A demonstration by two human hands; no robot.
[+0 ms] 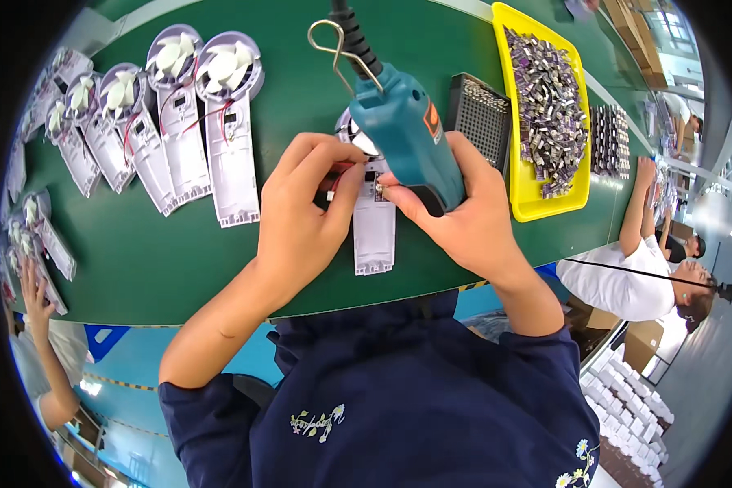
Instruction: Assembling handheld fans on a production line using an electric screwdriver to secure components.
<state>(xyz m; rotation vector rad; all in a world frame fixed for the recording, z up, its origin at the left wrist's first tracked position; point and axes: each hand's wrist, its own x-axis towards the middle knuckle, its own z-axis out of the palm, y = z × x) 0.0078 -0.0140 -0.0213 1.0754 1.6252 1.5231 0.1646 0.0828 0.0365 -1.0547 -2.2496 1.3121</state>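
My left hand is closed in a pinch on thin red wires, with a small white plug by the fingers. These lie at a white handheld fan housing, face up on the table before me; its fan end is partly covered. My right hand is closed, thumb and fingertip on a small circuit board at the housing's middle. A teal electric screwdriver with a black cable and wire hook covers most of the right fingers. Whether the palm grips it is hidden; its tip is not visible.
Several open fan housings with red wires stand in a row at left. On the right are a black perforated tray, a yellow tray heaped with small boards, and a rack of parts. Co-workers sit at both sides.
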